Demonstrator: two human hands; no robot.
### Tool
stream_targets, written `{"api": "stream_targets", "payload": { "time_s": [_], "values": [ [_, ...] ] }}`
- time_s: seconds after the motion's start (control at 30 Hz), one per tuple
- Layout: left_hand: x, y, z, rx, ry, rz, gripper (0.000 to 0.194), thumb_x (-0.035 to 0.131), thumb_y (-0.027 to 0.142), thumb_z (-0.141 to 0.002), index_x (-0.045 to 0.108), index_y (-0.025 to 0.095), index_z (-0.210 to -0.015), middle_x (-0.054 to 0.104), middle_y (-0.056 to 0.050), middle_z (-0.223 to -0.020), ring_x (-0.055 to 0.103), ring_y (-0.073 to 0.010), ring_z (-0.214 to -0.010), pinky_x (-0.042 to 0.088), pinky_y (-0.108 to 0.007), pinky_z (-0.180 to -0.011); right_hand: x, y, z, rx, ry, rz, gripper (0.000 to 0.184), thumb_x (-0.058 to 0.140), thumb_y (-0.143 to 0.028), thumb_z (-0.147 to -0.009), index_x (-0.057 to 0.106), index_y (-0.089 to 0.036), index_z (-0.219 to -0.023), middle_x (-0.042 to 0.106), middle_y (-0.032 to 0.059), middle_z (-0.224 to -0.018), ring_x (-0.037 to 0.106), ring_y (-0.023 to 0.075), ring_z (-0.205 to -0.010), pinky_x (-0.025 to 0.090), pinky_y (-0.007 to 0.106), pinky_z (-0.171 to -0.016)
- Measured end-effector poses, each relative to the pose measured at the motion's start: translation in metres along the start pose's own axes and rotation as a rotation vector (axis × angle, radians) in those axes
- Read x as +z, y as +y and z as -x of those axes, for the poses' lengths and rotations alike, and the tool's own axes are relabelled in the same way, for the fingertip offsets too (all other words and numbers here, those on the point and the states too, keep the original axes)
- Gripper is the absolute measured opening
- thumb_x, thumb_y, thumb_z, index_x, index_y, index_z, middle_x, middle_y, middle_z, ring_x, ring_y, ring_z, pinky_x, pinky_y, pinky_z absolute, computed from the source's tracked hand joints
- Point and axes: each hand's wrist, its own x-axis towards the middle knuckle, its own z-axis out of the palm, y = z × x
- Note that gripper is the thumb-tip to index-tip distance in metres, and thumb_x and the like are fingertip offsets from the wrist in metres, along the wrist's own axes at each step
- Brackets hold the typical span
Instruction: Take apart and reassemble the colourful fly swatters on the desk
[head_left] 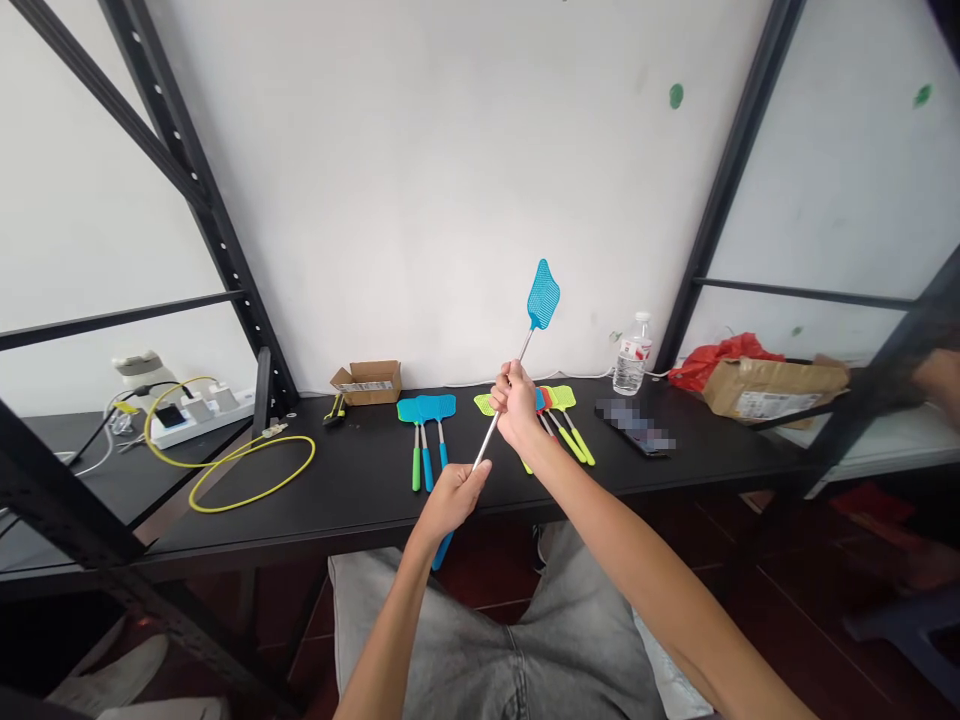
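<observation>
A blue fly swatter (543,296) with a long metal rod is held up at a slant in both my hands. My left hand (454,494) is closed around its lower part, and the blue handle end sticks out below that hand. Higher up, my right hand (514,402) grips the rod under the blue head. Behind my hands, blue and green fly swatters (436,406) lie side by side on the black table. To their right, yellow-green and red fly swatters (564,397) lie partly hidden by my right hand and forearm.
On the black table (352,500) are a small open cardboard box (375,384), a looped yellow cable (307,470), a water bottle (631,362) and a phone (634,430). A power strip (202,416) lies left; a larger box (776,388) sits right. Black rack posts (720,190) flank the table.
</observation>
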Motion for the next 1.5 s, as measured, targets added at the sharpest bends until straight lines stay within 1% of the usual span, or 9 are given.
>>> {"api": "stream_targets", "payload": {
  "time_s": [0.57, 0.67, 0.8, 0.87, 0.97, 1.07, 1.23, 1.43, 1.5],
  "values": [
    [0.0, 0.006, 0.002, 0.017, -0.01, -0.023, 0.061, 0.042, 0.062, -0.092, 0.033, 0.019, -0.049, 0.032, 0.006, -0.035, 0.026, -0.0043, -0.035, 0.019, -0.021, -0.04, -0.002, 0.003, 0.007, -0.051, -0.028, -0.014, 0.04, 0.059, -0.057, -0.086, 0.044, -0.023, -0.072, 0.024, -0.0105, -0.051, 0.015, 0.0067, -0.041, 0.016, 0.021, -0.037],
    [0.0, 0.004, 0.002, 0.009, 0.017, -0.011, 0.061, 0.043, 0.063, -0.091, 0.033, 0.019, -0.049, 0.033, 0.006, -0.034, 0.026, -0.0042, -0.033, 0.018, -0.021, -0.039, 0.0, 0.016, 0.016, -0.023, -0.042, -0.001, 0.042, 0.061, -0.059, -0.083, 0.043, -0.023, -0.071, 0.024, -0.0106, -0.051, 0.015, 0.0065, -0.041, 0.016, 0.02, -0.037],
    [-0.003, -0.005, 0.0, -0.002, 0.07, 0.008, 0.061, 0.044, 0.061, -0.09, 0.033, 0.019, -0.048, 0.036, 0.005, -0.032, 0.027, -0.0041, -0.031, 0.016, -0.021, -0.038, -0.001, 0.039, 0.033, 0.044, -0.13, 0.039, 0.044, 0.059, -0.063, -0.083, 0.044, -0.024, -0.07, 0.025, -0.0102, -0.049, 0.017, 0.0068, -0.04, 0.017, 0.02, -0.037],
    [-0.004, -0.009, -0.001, -0.007, 0.081, 0.009, 0.061, 0.045, 0.06, -0.09, 0.033, 0.019, -0.047, 0.038, 0.004, -0.032, 0.028, -0.004, -0.031, 0.016, -0.021, -0.038, -0.005, 0.045, 0.041, 0.045, -0.175, 0.084, 0.043, 0.057, -0.063, -0.084, 0.047, -0.023, -0.07, 0.03, -0.0092, -0.048, 0.022, 0.0071, -0.04, 0.022, 0.02, -0.039],
    [-0.004, -0.012, -0.003, -0.007, 0.118, 0.022, 0.06, 0.045, 0.06, -0.09, 0.032, 0.02, -0.047, 0.038, 0.004, -0.032, 0.028, -0.0039, -0.03, 0.017, -0.021, -0.037, -0.013, 0.049, 0.053, 0.027, -0.247, 0.251, 0.042, 0.055, -0.06, -0.086, 0.051, -0.022, -0.069, 0.047, -0.0042, -0.052, 0.039, 0.0094, -0.045, 0.034, 0.022, -0.045],
    [-0.003, -0.012, -0.003, -0.011, 0.17, 0.046, 0.057, 0.043, 0.061, -0.09, 0.034, 0.021, -0.051, 0.037, 0.005, -0.033, 0.029, -0.0045, -0.029, 0.018, -0.021, -0.036, -0.021, 0.054, 0.066, 0.049, -0.321, 0.336, 0.042, 0.052, -0.059, -0.088, 0.052, -0.022, -0.067, 0.056, -0.0005, -0.057, 0.051, 0.0137, -0.054, 0.043, 0.026, -0.055],
    [-0.001, -0.013, -0.002, 0.003, 0.156, 0.083, 0.05, 0.048, 0.056, -0.089, 0.037, 0.021, -0.056, 0.037, 0.007, -0.037, 0.031, -0.0054, -0.031, 0.02, -0.021, -0.035, -0.03, 0.061, 0.078, 0.027, -0.327, 0.381, 0.039, 0.051, -0.055, -0.09, 0.052, -0.023, -0.067, 0.059, 0.0002, -0.063, 0.055, 0.0168, -0.061, 0.046, 0.03, -0.066],
    [-0.004, -0.017, -0.002, 0.007, 0.172, 0.075, 0.058, 0.045, 0.055, -0.091, 0.034, 0.02, -0.047, 0.037, 0.003, -0.034, 0.03, -0.0049, -0.03, 0.019, -0.022, -0.035, -0.03, 0.06, 0.08, 0.021, -0.334, 0.525, 0.041, 0.047, -0.055, -0.091, 0.05, -0.022, -0.066, 0.063, 0.0022, -0.075, 0.057, 0.018, -0.066, 0.046, 0.028, -0.059],
    [-0.004, -0.017, -0.001, 0.021, 0.173, 0.081, 0.059, 0.044, 0.057, -0.091, 0.033, 0.021, -0.045, 0.036, 0.003, -0.033, 0.029, -0.0052, -0.029, 0.017, -0.022, -0.035, -0.029, 0.059, 0.082, 0.001, -0.35, 0.57, 0.042, 0.046, -0.053, -0.092, 0.05, -0.022, -0.066, 0.065, 0.0038, -0.081, 0.06, 0.0189, -0.074, 0.047, 0.029, -0.065]
  ]
}}
